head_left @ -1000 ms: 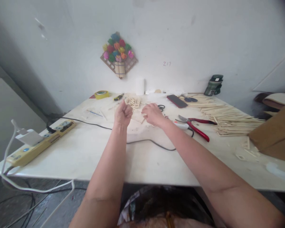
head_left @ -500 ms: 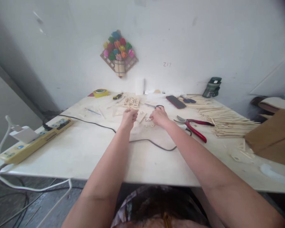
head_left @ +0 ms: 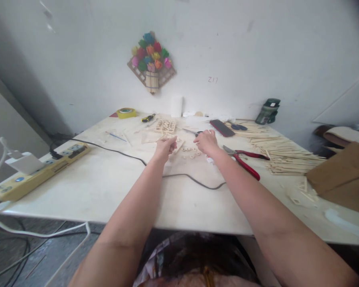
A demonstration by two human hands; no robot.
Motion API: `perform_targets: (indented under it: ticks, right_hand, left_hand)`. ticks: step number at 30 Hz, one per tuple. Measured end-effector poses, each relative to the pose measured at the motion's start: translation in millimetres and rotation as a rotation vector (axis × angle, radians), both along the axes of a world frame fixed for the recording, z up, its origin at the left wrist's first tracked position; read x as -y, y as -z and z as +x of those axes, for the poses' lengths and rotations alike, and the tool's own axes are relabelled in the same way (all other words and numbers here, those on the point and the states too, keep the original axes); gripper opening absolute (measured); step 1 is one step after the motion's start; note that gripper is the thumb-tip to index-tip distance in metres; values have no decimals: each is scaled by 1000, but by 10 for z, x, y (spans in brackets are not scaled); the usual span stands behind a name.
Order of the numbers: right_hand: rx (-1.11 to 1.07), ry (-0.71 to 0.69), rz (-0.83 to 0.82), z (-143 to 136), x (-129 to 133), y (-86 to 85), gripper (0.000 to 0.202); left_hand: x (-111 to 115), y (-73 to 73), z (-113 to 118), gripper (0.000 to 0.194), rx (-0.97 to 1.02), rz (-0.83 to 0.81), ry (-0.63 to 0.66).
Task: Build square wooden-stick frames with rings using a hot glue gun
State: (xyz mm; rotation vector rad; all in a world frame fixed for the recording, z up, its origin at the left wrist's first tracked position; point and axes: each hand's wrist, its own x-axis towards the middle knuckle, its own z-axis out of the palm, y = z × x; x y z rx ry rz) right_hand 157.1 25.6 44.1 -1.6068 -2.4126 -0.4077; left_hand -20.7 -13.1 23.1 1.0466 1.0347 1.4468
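My left hand (head_left: 166, 148) is closed in a loose fist over the middle of the table, beside a thin pale strip (head_left: 179, 146). What its fingers hold, if anything, is too small to make out. Just behind it lies a small lattice panel of pale sticks (head_left: 165, 126). My right hand (head_left: 207, 142) hovers with bent, parted fingers and nothing visible in them. Dark-handled scissors (head_left: 191, 131) lie just behind those fingers, their handles partly hidden. Small pale cut pieces (head_left: 192, 150) are scattered between the two hands. Under my right wrist a small white thing (head_left: 210, 160) shows partly.
Red-handled pruning shears (head_left: 245, 163), a phone (head_left: 221, 128) and a heap of thin sticks (head_left: 290, 157) lie to the right, near cardboard (head_left: 341, 171). A black cable (head_left: 194, 178) crosses the table. At left is a yellow power strip (head_left: 44, 171); yellow tape (head_left: 126, 113) lies behind.
My right hand has lifted off the small pale pieces and moved slightly right and up, uncovering them. My left hand stays close to its former place. The view has shifted slightly.
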Motion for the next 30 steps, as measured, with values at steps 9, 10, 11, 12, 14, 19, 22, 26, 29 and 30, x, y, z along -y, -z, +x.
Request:
perform_targets:
  ticks: [9, 10, 11, 12, 14, 19, 22, 26, 29, 30]
  right_hand:
    - [37, 36, -72, 129, 20, 21, 24]
    - [45, 33, -77, 123, 26, 28, 24]
    - [53, 32, -83, 118, 29, 33, 24]
    - [60, 29, -90, 114, 31, 34, 24]
    - [76, 14, -105, 108, 36, 21, 22]
    - [146, -74, -162, 78, 112, -86, 15]
    - [188, -170, -185, 34, 194, -143, 14]
    - [255, -291, -178, -20, 268, -143, 13]
    - [294, -323, -142, -40, 278, -97, 15]
    - [300, -328, -125, -43, 277, -79, 16]
  left_hand:
    - [0, 33, 17, 25, -140, -29, -36]
    - [-1, 37, 17, 25, -144, -26, -32]
    - [-3, 41, 17, 25, -147, -24, -29]
    - [-5, 44, 17, 25, -150, -23, -28]
    - [-8, 47, 17, 25, -157, -25, -26]
    - [-16, 52, 19, 27, -191, -1, -15]
    - [-27, 70, 18, 27, -221, 15, -13]
    - [-43, 101, 14, 28, -263, 26, -9]
    - [-45, 111, 9, 29, -274, 30, 0]
    - [-44, 112, 6, 29, -276, 33, 1]
